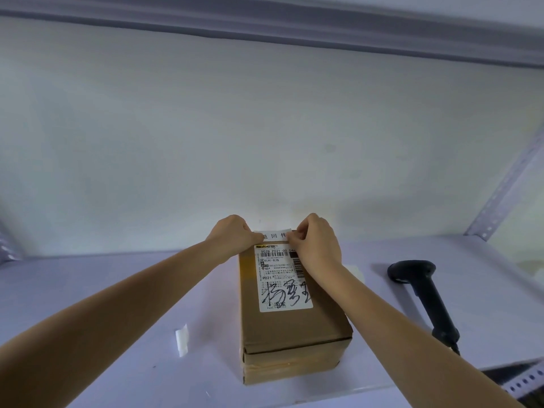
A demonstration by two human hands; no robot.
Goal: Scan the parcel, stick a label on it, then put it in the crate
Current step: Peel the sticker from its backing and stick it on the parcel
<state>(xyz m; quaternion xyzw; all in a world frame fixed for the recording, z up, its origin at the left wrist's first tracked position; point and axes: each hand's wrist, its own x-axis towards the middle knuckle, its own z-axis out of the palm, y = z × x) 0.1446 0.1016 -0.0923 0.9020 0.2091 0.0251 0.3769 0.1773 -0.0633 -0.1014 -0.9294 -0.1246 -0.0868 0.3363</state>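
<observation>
A brown cardboard parcel [294, 325] lies on the white shelf [117, 290], with a printed shipping label [279, 278] and black handwriting on its top. A small white label [275, 235] with printed characters is stretched over the parcel's far edge. My left hand [234, 235] pinches its left end and my right hand [316, 244] pinches its right end, partly covering the shipping label. No crate shows in this view.
A black handheld barcode scanner [424, 293] lies on the shelf right of the parcel. A strip of white backing paper [182, 339] lies left of the parcel. A white pad [354, 272] peeks out behind my right wrist. The wall stands close behind; a perforated metal upright [500, 184] rises at right.
</observation>
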